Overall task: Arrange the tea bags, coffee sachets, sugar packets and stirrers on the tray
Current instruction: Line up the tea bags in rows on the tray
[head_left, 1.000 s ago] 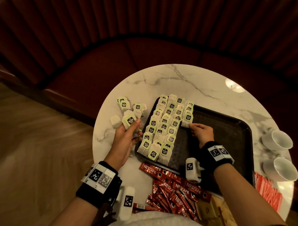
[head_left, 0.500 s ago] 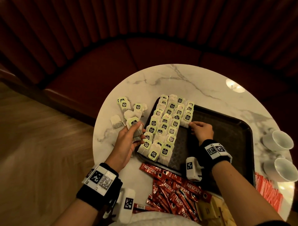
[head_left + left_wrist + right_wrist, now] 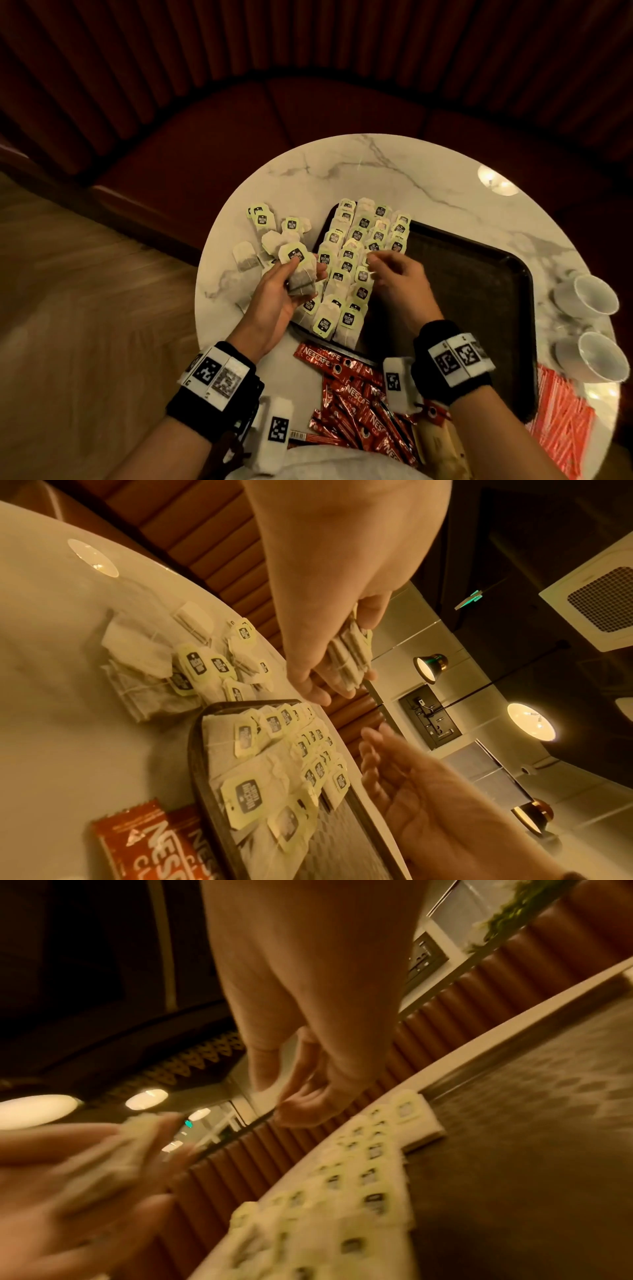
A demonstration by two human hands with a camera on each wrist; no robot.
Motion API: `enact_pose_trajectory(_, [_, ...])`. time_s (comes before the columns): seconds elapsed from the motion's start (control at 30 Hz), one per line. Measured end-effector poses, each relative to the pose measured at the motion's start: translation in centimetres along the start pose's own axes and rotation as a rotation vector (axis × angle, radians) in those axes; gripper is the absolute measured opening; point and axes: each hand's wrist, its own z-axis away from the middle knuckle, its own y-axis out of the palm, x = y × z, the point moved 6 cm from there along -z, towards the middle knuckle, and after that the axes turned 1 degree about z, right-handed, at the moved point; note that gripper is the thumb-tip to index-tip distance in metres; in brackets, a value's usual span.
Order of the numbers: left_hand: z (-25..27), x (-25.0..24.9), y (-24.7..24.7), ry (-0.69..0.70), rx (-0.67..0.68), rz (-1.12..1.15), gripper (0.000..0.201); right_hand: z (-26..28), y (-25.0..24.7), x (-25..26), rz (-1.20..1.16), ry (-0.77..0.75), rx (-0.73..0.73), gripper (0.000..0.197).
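My left hand (image 3: 306, 271) grips a small stack of tea bags (image 3: 302, 287) just left of the dark tray (image 3: 479, 274); the stack (image 3: 349, 653) is pinched between thumb and fingers in the left wrist view. Rows of tea bags (image 3: 356, 260) with green tags cover the tray's left part. My right hand (image 3: 376, 265) hovers over those rows with fingers loosely curled and nothing in them, close to the left hand. Loose tea bags (image 3: 267, 233) lie on the marble table. The right wrist view is blurred; its fingers (image 3: 301, 1096) hold nothing.
Red coffee sachets (image 3: 349, 387) are heaped at the table's near edge. Orange-red packets (image 3: 561, 421) lie at the near right. Two white cups (image 3: 592, 294) stand right of the tray. The tray's right half is bare. A red booth seat curves behind the table.
My right hand has left the right end of the tea bag rows, risen and moved left toward the left hand. The left hand has brought its stack slightly right and tilted it.
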Motion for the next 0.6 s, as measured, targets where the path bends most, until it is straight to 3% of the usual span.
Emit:
enact_pose_trajectory(0.1, [-0.1, 0.1, 0.6, 0.005, 0.023, 0.016, 0.028, 2.8, 2.9, 1.6, -0.096, -0.025, 0.165, 0.015])
enact_pose_trajectory(0.23, [0.1, 0.3, 1.1, 0.011, 0.053, -0.009, 0.028, 3.8, 5.0, 1.6, -0.117, -0.047, 0.207, 0.016])
enact_pose_trajectory(0.6, [0.0, 0.7, 1.0, 0.052, 0.061, -0.151, 0.030, 4.3, 5.4, 2.0, -0.102, -0.122, 0.040, 0.015])
